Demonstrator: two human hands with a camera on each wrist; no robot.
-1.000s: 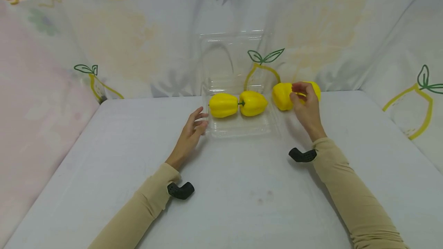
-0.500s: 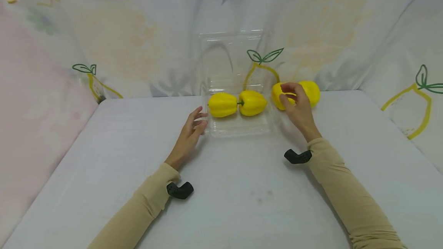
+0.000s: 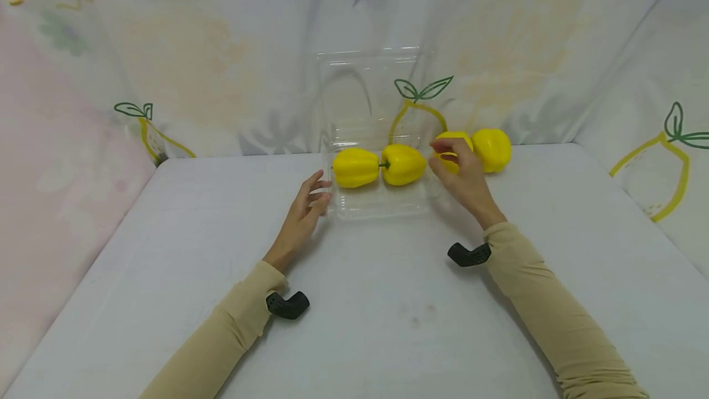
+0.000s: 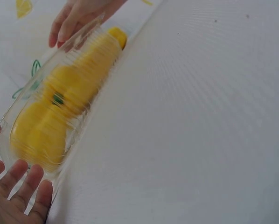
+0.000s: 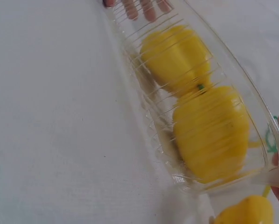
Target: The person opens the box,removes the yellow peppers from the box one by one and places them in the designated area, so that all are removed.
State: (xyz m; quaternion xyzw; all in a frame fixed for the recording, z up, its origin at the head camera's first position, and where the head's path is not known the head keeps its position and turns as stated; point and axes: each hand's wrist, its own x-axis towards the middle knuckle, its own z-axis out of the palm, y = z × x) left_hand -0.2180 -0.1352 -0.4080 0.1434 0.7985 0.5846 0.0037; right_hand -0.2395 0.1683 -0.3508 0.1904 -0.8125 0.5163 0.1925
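Two yellow bell peppers [image 3: 356, 168] lie end to end in a clear plastic clamshell box [image 3: 382, 211], their green stems meeting in the middle. Its clear lid [image 3: 354, 88] stands raised at the back. At the box's left side is my left hand [image 3: 299, 217], its fingers spread and relaxed by the wall. My right hand [image 3: 465, 183] is at the right side with loosely bent fingers, in front of another yellow bell pepper [image 3: 453, 135] that it partly hides. Nothing shows between those fingers; whether they touch the box I cannot tell.
One more yellow bell pepper [image 3: 492, 150] sits outside the box to the right, at the table's back edge. A printed cloth backdrop [image 3: 221, 66] rises behind the white table [image 3: 376, 313].
My right hand has moved left, from in front of the two peppers outside the box to the box's right edge. My left hand and the peppers have stayed in place.
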